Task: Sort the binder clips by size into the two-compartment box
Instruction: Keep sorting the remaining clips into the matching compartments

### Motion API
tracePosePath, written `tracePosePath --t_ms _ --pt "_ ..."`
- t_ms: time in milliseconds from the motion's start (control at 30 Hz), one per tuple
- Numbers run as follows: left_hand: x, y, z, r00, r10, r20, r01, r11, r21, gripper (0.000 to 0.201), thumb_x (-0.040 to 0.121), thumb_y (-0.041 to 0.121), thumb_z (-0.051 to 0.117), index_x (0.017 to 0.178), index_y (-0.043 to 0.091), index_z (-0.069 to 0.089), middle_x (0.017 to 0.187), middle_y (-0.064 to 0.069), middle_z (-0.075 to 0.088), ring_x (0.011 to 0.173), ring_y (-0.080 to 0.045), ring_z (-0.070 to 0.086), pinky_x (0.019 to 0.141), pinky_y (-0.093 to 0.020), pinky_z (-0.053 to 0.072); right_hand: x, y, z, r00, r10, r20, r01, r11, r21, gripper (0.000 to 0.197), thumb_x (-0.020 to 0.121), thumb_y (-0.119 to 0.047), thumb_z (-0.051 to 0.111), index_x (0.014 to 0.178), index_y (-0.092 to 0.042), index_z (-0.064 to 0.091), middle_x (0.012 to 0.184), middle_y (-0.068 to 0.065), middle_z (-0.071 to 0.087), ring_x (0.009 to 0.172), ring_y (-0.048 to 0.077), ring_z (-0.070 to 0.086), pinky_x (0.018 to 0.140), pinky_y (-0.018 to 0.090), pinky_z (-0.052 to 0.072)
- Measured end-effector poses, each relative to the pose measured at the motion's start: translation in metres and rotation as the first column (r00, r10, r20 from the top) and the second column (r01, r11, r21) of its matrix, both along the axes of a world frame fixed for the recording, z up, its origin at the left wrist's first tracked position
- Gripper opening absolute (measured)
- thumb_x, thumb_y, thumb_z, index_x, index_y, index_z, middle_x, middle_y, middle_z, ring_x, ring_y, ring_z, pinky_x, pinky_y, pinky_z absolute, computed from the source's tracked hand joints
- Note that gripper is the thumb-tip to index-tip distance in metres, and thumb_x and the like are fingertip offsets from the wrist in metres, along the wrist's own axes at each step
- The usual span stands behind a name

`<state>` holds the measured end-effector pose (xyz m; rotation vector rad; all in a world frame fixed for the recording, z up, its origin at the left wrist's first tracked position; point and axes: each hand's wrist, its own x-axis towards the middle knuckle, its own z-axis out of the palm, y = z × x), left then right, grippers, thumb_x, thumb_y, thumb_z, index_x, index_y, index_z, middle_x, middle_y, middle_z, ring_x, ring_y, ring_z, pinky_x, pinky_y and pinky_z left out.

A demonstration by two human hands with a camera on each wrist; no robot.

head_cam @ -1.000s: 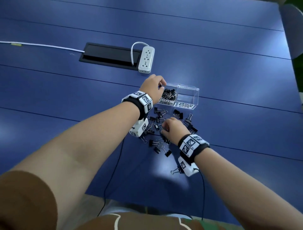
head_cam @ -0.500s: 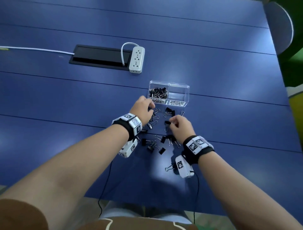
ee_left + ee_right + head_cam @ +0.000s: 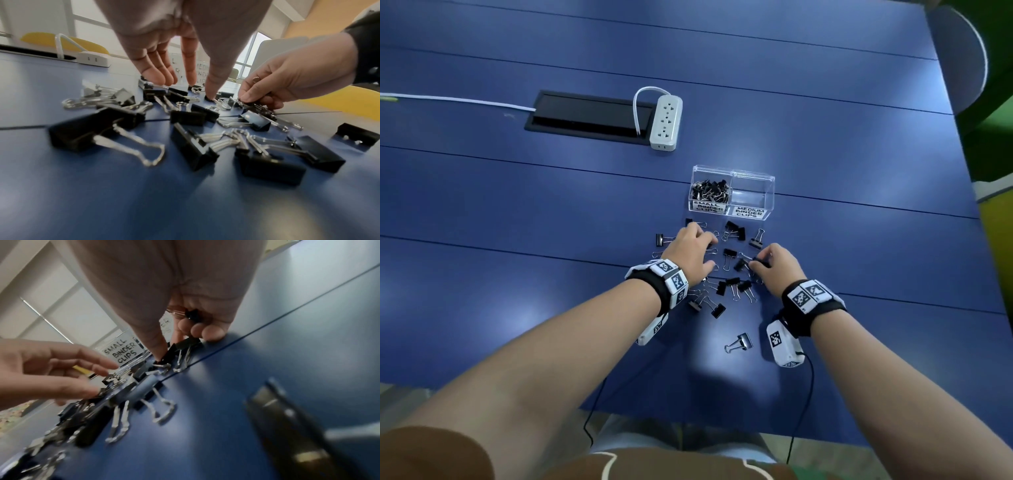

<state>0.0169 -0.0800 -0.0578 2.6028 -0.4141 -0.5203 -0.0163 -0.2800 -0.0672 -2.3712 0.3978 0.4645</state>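
The left hand (image 3: 693, 255) hovers with fingers spread and nearly straight over the left of the scattered binder clips (image 3: 722, 291), thumb tip down among them, gripping nothing. To its right, the right hand (image 3: 777, 269) pinches one clip (image 3: 751, 264) lying on the blue table (image 3: 517, 205) (another seems tucked in its palm, though blur hides detail). Beyond both sits the two-compartment box (image 3: 732, 178), small clips filling its left side. Half a second ago the left hand was nearer the box.
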Motion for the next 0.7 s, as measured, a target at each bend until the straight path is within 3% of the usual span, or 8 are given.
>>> tracePosePath --t_ms 133,233,300,367,433,500,533,700 --pt "0.001 -0.019 0.004 0.991 -0.132 0.034 0.132 0.991 0.019 0.040 0.087 0.021 0.061 0.126 0.019 0.053 0.121 -0.003 0.046 0.116 -0.022 0.045 0.088 -0.041 0.051 -0.003 0.006 0.004 0.998 0.063 0.007 -0.063 0.997 0.034 0.008 0.084 -0.018 0.061 0.086 -0.015 0.054 0.070 -0.009 0.046 0.068 0.013 0.046 0.058 0.023 0.036" --pt "-0.001 -0.025 0.001 0.983 -0.183 -0.022 0.184 0.981 0.057 0.039 0.088 0.017 0.059 0.126 0.022 0.054 0.123 -0.002 0.047 0.117 -0.023 0.046 0.087 -0.043 0.051 0.009 0.001 0.010 0.998 -0.004 0.070 0.001 0.999 0.042 0.010 0.085 -0.018 0.059 0.094 -0.016 0.054 0.069 -0.013 0.040 0.063 0.005 0.040 0.066 0.025 0.036" --pt "-0.003 -0.025 -0.001 0.983 -0.181 -0.030 0.183 0.982 0.055 0.034 0.087 0.012 0.056 0.119 0.023 0.059 0.119 -0.002 0.049 0.116 -0.024 0.047 0.087 -0.043 0.051 0.021 -0.001 0.014 0.995 -0.002 0.099 -0.001 1.000 0.028 0.021 0.087 -0.019 0.058 0.107 -0.018 0.052 0.069 -0.011 0.040 0.061 0.006 0.040 0.064 0.027 0.037" --pt "-0.003 -0.021 -0.002 0.986 -0.166 -0.023 0.167 0.986 0.027 0.030 0.087 0.008 0.053 0.111 0.023 0.063 0.116 -0.001 0.052 0.115 -0.024 0.048 0.089 -0.043 0.050 0.032 0.004 0.019 0.992 0.080 0.099 -0.079 0.997 -0.019 0.032 0.088 -0.019 0.057 0.118 -0.023 0.049 0.076 -0.005 0.049 0.066 0.013 0.047 0.066 0.029 0.042" --pt "-0.001 -0.016 -0.001 0.989 -0.144 0.009 0.145 0.989 -0.008 0.030 0.087 0.006 0.052 0.110 0.020 0.065 0.116 -0.001 0.055 0.114 -0.024 0.050 0.091 -0.043 0.048 0.039 0.012 0.019 0.980 0.188 0.064 -0.182 0.979 -0.092 0.038 0.088 -0.021 0.057 0.124 -0.028 0.046 0.101 0.004 0.058 0.084 0.021 0.057 0.076 0.033 0.049" --pt "0.003 -0.009 0.000 0.994 -0.098 0.042 0.100 0.994 -0.044 0.029 0.086 0.006 0.054 0.111 0.016 0.065 0.116 -0.003 0.056 0.114 -0.023 0.050 0.095 -0.042 0.047 0.041 0.019 0.015 0.971 0.240 0.011 -0.236 0.960 -0.151 0.036 0.088 -0.021 0.057 0.122 -0.027 0.045 0.118 0.007 0.057 0.098 0.027 0.058 0.082 0.039 0.051" --pt "0.005 -0.005 0.001 0.996 -0.074 0.045 0.076 0.996 -0.051 0.029 0.086 0.006 0.054 0.111 0.015 0.064 0.117 -0.003 0.056 0.115 -0.023 0.050 0.096 -0.041 0.046 0.039 0.021 0.013 0.971 0.239 -0.001 -0.236 0.957 -0.168 0.031 0.088 -0.020 0.057 0.116 -0.024 0.046 0.117 0.008 0.057 0.097 0.028 0.058 0.082 0.039 0.051" --pt "0.008 0.001 0.004 0.998 -0.045 0.036 0.047 0.997 -0.059 0.031 0.085 0.006 0.054 0.115 0.013 0.061 0.120 -0.005 0.054 0.116 -0.023 0.048 0.098 -0.042 0.046 0.029 0.025 0.013 0.967 0.253 -0.010 -0.253 0.961 -0.113 0.009 0.085 -0.015 0.052 0.088 -0.022 0.047 0.090 0.003 0.057 0.081 0.025 0.055 0.074 0.036 0.050"
